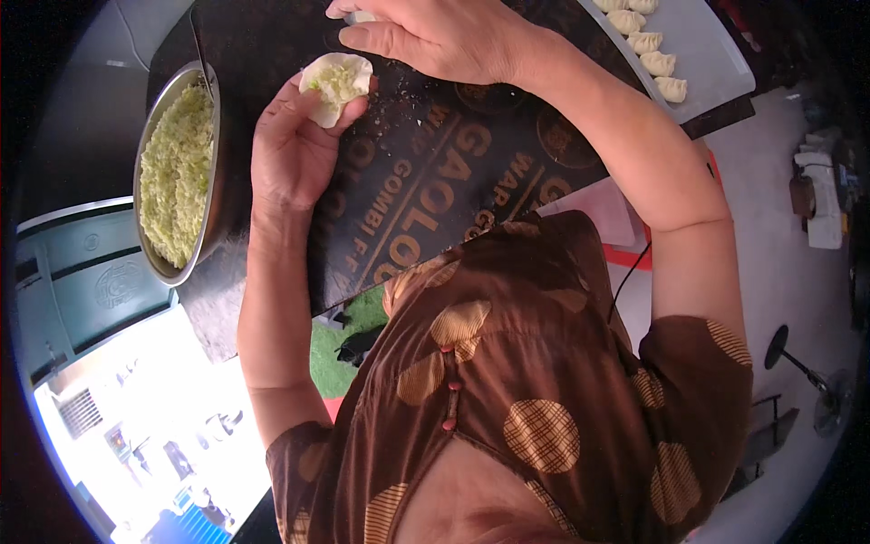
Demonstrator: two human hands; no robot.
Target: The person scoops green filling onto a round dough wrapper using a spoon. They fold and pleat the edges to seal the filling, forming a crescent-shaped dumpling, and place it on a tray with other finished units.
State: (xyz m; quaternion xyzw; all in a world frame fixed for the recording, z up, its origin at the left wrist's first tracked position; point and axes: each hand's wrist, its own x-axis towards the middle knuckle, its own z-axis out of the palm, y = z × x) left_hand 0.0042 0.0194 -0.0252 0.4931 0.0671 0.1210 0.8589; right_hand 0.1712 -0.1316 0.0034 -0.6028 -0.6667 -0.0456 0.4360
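Note:
My left hand (296, 143) holds a round dumpling wrapper (329, 112) open on its fingers. Chopped pale-green filling (340, 80) lies in the middle of the wrapper. My right hand (435, 41) reaches across the top edge of the view, thumb and fingers around a small whitish thing (360, 17). That thing is partly cut off, and I cannot tell what it is or how firmly it is held. Left of my left hand stands a metal bowl (216, 170) full of the chopped filling (175, 177). A thin handle (200, 47) leans out of it.
A white tray (714, 75) at the upper right bears several folded dumplings (658, 63). Crumbs are scattered over the dark printed table covering (408, 177), whose near edge runs before my body. A pale green crate-like container (102, 285) stands at the left, below the bowl.

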